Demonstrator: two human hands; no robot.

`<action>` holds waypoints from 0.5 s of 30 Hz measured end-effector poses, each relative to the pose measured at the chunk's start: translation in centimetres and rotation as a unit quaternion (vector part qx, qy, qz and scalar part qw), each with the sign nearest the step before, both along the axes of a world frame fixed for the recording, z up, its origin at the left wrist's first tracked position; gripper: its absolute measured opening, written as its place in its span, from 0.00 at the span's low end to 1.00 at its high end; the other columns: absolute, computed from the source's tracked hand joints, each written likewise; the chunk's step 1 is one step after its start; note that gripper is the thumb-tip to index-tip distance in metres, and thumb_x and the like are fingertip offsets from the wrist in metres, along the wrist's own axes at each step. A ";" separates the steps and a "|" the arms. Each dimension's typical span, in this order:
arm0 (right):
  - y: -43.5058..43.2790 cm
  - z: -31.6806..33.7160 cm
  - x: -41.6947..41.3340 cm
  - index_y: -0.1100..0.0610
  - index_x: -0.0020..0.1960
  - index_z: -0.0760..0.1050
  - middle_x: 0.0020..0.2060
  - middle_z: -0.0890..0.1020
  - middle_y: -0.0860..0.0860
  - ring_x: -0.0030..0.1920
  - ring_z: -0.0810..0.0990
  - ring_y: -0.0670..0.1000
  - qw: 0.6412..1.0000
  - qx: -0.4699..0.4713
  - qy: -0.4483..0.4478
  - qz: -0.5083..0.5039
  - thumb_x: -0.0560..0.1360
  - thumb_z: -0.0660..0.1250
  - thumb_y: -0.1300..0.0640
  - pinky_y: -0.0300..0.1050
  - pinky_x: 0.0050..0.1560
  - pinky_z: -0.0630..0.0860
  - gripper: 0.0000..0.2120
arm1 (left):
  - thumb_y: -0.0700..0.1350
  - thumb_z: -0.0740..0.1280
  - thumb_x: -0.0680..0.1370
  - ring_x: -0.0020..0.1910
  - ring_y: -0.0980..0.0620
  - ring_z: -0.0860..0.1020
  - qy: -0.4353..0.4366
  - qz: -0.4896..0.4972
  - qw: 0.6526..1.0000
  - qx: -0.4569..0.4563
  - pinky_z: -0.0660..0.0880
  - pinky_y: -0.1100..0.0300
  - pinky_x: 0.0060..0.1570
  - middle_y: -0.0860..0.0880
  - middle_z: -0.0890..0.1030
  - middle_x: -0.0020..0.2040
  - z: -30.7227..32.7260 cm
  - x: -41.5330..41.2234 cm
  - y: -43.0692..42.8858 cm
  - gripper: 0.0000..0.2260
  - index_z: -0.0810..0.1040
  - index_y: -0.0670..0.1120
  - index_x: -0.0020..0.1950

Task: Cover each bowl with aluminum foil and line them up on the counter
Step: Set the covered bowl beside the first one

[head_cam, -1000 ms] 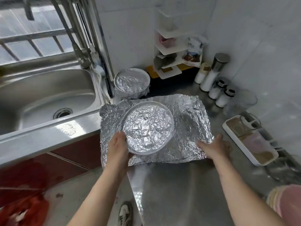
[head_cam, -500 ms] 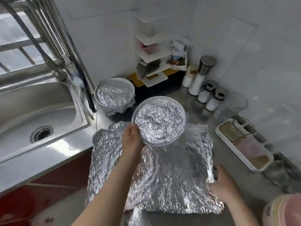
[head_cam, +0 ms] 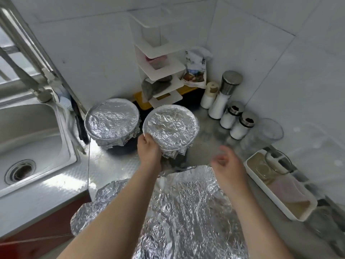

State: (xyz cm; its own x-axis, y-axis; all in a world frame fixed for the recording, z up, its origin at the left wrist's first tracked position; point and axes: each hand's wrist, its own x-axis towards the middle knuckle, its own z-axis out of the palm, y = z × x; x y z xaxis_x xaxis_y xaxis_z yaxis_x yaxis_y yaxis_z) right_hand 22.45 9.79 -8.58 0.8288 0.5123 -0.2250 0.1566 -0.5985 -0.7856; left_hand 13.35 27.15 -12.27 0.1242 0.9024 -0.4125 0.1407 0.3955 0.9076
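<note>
Now the left grip [head_cam: 149, 148], clasping its rim, had carried the second covered bowl [head_cam: 170, 126] off the foil sheet [head_cam: 186, 202] to just beside the first bowl [head_cam: 112, 121]; the right grip [head_cam: 226, 161] had let the sheet go, fingers loose. The line-up looked under way.

**Two foiled bowls side by side, mid-frame**

Left hand [head_cam: 149, 150] grips the right bowl [head_cam: 170, 128] at its lower-left rim, thumb on top. Can't tell if it's down on the table [head_cam: 115, 165]. Left bowl [head_cam: 112, 121] sits just beside it, near the sink [head_cam: 31, 139] at frame left. Right hand [head_cam: 226, 163] is blurred, fingers loose, holding nothing, above the crumpled foil sheet [head_cam: 186, 212] at bottom centre. Shakers [head_cam: 237, 122] and white tray [head_cam: 266, 187] at right.
</note>
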 end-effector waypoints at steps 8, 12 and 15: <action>5.8 -0.8 3.0 0.53 0.65 0.69 0.47 0.79 0.48 0.45 0.79 0.49 0.991 0.035 0.126 -0.007 0.76 0.67 0.55 0.51 0.51 0.79 0.18 | 0.50 0.55 0.83 0.52 0.47 0.77 -0.008 -0.038 0.998 -0.058 0.76 0.50 0.54 0.46 0.76 0.56 -0.5 4.2 -0.2 0.15 0.65 0.47 0.69; 6.5 -1.5 3.8 0.54 0.54 0.73 0.46 0.80 0.51 0.43 0.78 0.50 0.979 0.063 0.190 -0.042 0.76 0.67 0.58 0.56 0.53 0.79 0.07 | 0.52 0.60 0.80 0.46 0.44 0.78 0.074 -0.090 0.993 -0.026 0.77 0.48 0.49 0.46 0.77 0.48 -1.4 4.5 0.4 0.12 0.68 0.45 0.59; 7.2 -2.0 4.7 0.61 0.56 0.74 0.46 0.78 0.55 0.44 0.77 0.51 0.969 0.085 0.220 -0.067 0.76 0.66 0.59 0.53 0.51 0.80 0.11 | 0.52 0.61 0.80 0.38 0.46 0.76 0.080 -0.108 0.991 -0.007 0.74 0.54 0.38 0.46 0.77 0.43 -1.9 4.8 1.1 0.10 0.70 0.45 0.52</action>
